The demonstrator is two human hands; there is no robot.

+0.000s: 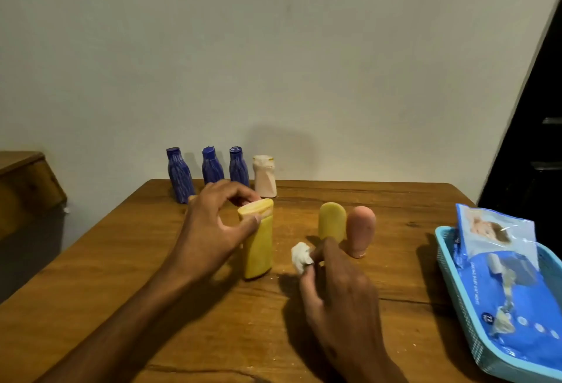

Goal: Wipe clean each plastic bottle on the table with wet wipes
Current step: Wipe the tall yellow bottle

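A yellow plastic bottle [259,246] stands upright in the middle of the wooden table [121,276]. My left hand [217,224] pinches its top between thumb and fingers. To its right, my right hand [337,285] holds a crumpled white wet wipe [301,256] at the fingertips, apart from the bottle. Behind the wipe stand a second yellow bottle [332,221] and a pink bottle [361,230]. Along the far edge stand three blue bottles [180,174] [212,168] [238,166] and a white bottle [264,176].
A light blue plastic basket [456,276] sits at the table's right edge and holds a blue pack of wet wipes [514,285]. A wooden piece of furniture [24,179] stands left of the table. A pale wall rises right behind the far edge.
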